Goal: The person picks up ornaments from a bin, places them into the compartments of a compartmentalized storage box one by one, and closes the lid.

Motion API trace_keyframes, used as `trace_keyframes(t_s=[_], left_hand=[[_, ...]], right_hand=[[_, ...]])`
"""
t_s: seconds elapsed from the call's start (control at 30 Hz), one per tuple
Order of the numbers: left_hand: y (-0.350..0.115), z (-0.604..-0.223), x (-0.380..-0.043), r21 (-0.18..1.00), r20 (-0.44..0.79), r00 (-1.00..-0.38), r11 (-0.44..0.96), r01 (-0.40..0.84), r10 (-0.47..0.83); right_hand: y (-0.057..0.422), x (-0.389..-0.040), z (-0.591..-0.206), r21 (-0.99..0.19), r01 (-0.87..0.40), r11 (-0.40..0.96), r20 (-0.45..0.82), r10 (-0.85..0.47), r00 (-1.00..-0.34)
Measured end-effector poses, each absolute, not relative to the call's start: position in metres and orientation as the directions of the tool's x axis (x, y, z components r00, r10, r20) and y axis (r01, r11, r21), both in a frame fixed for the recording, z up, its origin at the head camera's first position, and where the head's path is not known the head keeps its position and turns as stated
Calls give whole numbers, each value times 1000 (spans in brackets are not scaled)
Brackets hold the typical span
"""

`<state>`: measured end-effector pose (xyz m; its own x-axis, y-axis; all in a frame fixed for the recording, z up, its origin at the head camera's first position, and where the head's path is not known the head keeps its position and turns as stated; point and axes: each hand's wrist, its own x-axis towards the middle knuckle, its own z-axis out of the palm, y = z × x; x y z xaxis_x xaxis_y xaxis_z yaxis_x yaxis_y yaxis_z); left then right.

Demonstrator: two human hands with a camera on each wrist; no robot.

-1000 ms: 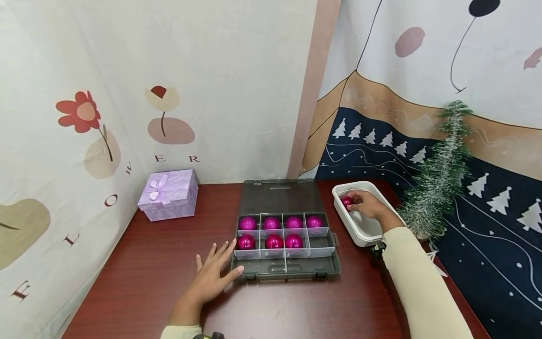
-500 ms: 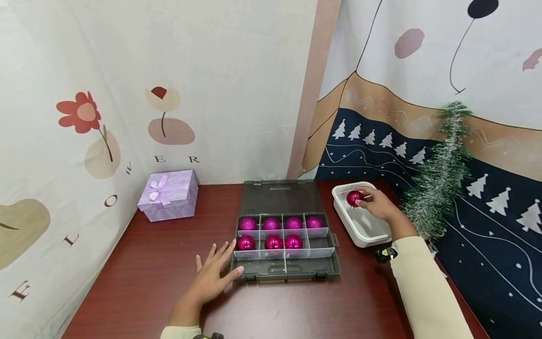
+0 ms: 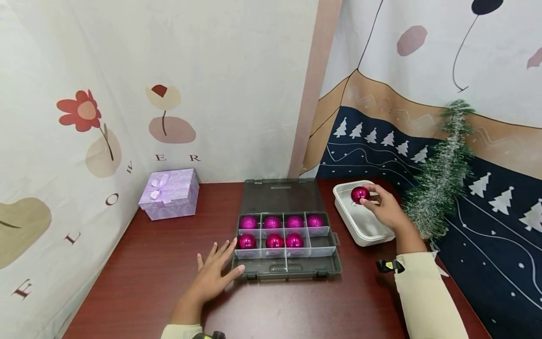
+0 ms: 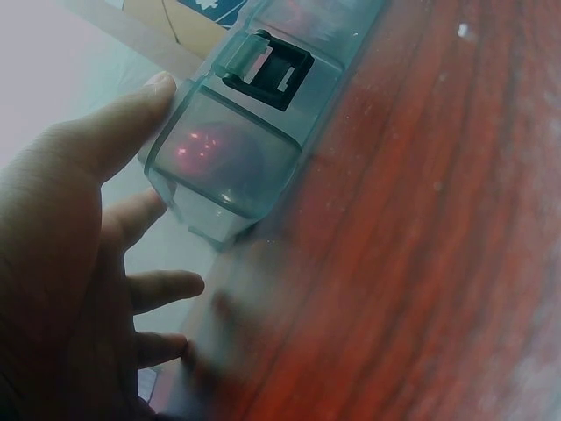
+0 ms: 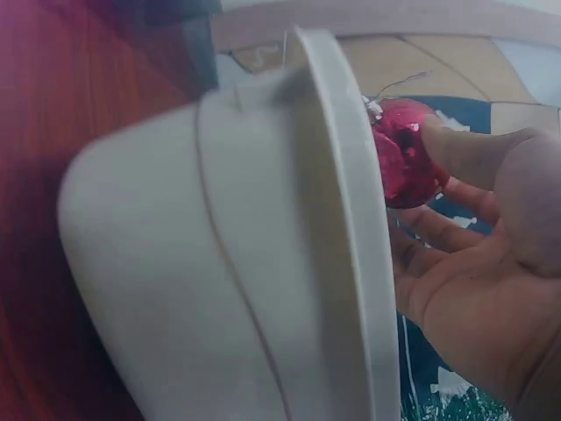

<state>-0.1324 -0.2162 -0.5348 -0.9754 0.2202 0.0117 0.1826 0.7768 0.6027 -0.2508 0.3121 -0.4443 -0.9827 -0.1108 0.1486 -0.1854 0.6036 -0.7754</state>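
My right hand (image 3: 387,209) pinches a shiny magenta bauble (image 3: 360,194) between thumb and fingers, above the white plastic tub (image 3: 360,235). In the right wrist view the same bauble (image 5: 405,156) shows beyond the tub's rim, its metal cap and a wire loop upward. My left hand (image 3: 211,275), fingers spread and fairly straight, touches the left front corner of the grey divided box (image 3: 264,268). Glittery baubles (image 3: 271,222) fill the back row of compartments. Shiny baubles (image 3: 275,241) sit in the middle row, whose rightmost compartment holds nothing. The front compartments hold none.
The box's lid (image 3: 281,197) lies folded back behind it. A lilac gift box (image 3: 169,194) with a bow stands at the back left. On the right a small frosted artificial tree (image 3: 440,179) stands beside the tub. Printed cloth (image 3: 237,94) hangs behind the table (image 3: 161,254).
My right hand has lifted the shiny bauble up from inside the white tub and moved slightly to the right with it. The left hand stays at the box.
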Motion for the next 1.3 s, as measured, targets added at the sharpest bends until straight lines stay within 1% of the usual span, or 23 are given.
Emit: trace_keyframes(t_s=[0.13,0.23,0.4,0.53,0.7,0.83,1.07,1.3], left_hand=[[-216,-535,-133,602,3,-975,778,179,222],[-216,-536,-133,602,5,-974,778,182,225],[-215,-536,-132,603,4,-974,777,181,224],[-214,-535,-132,605,5,-974,775,184,228],[-215,-534,-133,598,18,-972,777,198,234],[-215,-534,-134,591,32,-972,780,206,233],[-216,-535,-133,594,30,-972,778,204,233],[-216,-535,-132,601,26,-973,774,199,229]], right_hand=[[304,-240,-445,-800,-199,566,182,-87,-979],[295,-232,-446,-820,-238,521,230,-81,-970],[275,-220,-452,-839,-359,409,348,-104,-932],[264,-212,-459,-833,-412,370,397,-120,-910],[255,-202,-466,-845,-421,330,400,-135,-907],[248,-196,-470,-859,-407,312,375,-159,-913],[238,-188,-482,-864,-360,352,314,-183,-932],[228,-186,-499,-841,-415,346,364,-207,-908]])
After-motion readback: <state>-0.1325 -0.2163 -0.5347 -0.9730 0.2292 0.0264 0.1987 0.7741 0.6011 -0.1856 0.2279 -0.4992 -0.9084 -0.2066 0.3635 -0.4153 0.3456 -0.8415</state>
